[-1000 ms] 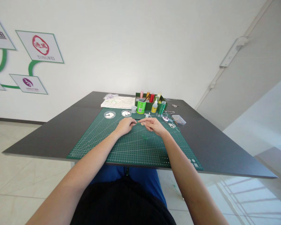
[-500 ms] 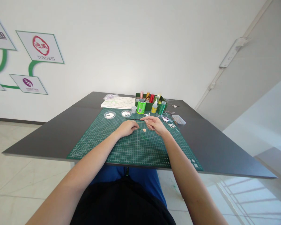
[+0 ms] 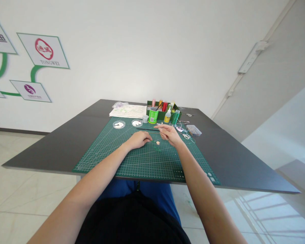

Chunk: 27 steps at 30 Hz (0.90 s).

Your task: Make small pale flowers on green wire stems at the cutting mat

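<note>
My left hand point(image 3: 140, 139) rests on the green cutting mat point(image 3: 132, 162), its fingertips closed on a thin green stem. A small peach-coloured flower-like piece point(image 3: 158, 143) is at the stem's right end. My right hand point(image 3: 169, 134) is raised slightly over the mat, index finger stretched out to the left and the other fingers loosely curled; I see nothing held in it. Just under that fingertip, a thin dark stick point(image 3: 147, 129), perhaps a brush, lies on the mat.
Two shallow dishes point(image 3: 119, 125) with white pieces, a small grey-white tub point(image 3: 145, 118), a green can point(image 3: 153, 115) and a glue bottle point(image 3: 167, 116) stand behind my hands. A green box point(image 3: 178, 112) holds coloured tubes. White-handled scissors point(image 3: 186, 136) and a clear case point(image 3: 194, 130) lie right.
My right hand has drawn away from the dark stick, slightly right and up, leaving more of it visible. The flower-like piece by my left hand has shifted slightly right and nearer me.
</note>
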Tool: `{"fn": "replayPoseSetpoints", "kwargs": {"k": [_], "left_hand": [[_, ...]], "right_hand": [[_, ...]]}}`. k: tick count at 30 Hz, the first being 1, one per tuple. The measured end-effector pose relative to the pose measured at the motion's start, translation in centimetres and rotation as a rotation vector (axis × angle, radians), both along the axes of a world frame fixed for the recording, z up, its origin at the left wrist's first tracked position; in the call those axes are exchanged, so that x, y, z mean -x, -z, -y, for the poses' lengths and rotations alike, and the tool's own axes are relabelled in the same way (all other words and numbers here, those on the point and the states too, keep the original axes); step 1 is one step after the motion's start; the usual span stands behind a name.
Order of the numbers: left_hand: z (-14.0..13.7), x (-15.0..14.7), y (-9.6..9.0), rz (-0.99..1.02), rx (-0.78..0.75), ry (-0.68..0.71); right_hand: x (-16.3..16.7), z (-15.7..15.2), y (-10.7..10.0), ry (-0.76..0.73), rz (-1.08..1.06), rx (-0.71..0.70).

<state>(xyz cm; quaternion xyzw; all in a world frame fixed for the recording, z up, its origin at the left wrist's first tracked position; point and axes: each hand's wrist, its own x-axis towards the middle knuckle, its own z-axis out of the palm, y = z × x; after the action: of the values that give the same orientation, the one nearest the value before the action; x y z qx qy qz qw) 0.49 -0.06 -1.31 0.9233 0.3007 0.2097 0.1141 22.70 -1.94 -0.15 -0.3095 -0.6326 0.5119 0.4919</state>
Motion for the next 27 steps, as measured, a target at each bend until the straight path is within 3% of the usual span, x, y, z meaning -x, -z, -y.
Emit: {"fn": "replayPoseSetpoints", "kwargs": {"k": [14,27], "left_hand": [[0.1,-0.2,-0.1,0.123,0.108,0.080],[0.2,-0.4,-0.5,0.286,0.216,0.041]], "right_hand": [[-0.4,-0.7,0.5,0.063,-0.009,-0.018],[-0.8,-1.4,1.0,0.208,-0.043,0.074]]}}
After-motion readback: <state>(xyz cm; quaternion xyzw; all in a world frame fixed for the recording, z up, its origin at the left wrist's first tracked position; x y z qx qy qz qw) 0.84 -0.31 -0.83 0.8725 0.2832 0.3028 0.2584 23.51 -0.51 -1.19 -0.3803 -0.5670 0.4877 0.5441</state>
